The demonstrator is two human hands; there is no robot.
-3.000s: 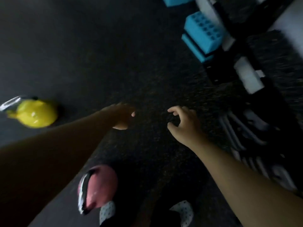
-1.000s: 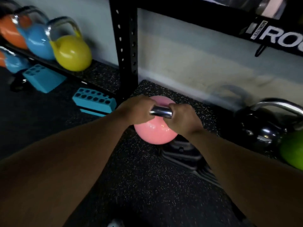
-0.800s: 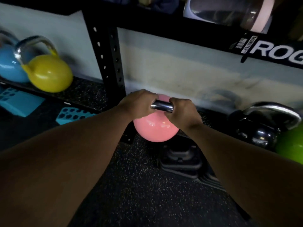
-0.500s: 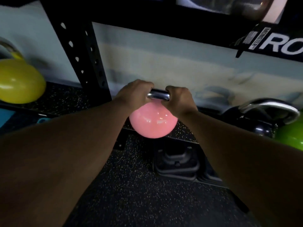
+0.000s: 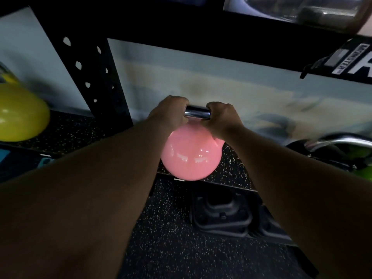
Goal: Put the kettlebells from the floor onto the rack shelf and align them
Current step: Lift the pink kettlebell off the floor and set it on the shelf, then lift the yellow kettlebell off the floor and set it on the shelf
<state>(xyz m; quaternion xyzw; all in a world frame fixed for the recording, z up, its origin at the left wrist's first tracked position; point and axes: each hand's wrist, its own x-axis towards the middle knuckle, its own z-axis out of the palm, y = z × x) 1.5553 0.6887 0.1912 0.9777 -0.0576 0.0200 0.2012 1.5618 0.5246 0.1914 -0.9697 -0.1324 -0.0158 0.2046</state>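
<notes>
A pink kettlebell (image 5: 191,154) with a chrome handle hangs over the front edge of the low rack shelf (image 5: 233,168), a speckled black mat. My left hand (image 5: 168,111) and my right hand (image 5: 221,117) are both shut on its handle, one at each end. I cannot tell whether its base touches the shelf. A yellow kettlebell (image 5: 20,113) stands on the shelf section to the left of the black upright post (image 5: 96,81). A black kettlebell (image 5: 326,148) with a chrome handle and a green kettlebell (image 5: 364,168) stand on the shelf at the right.
A black moulded block (image 5: 221,214) lies on the speckled floor under the shelf edge. A blue block (image 5: 5,156) shows at the left edge. An upper black rack beam (image 5: 221,37) with white lettering runs overhead, close above my hands.
Three seconds ago both hands were empty over the floor. Since taking the handle they have carried the pink kettlebell forward, from over the floor to the shelf's front edge.
</notes>
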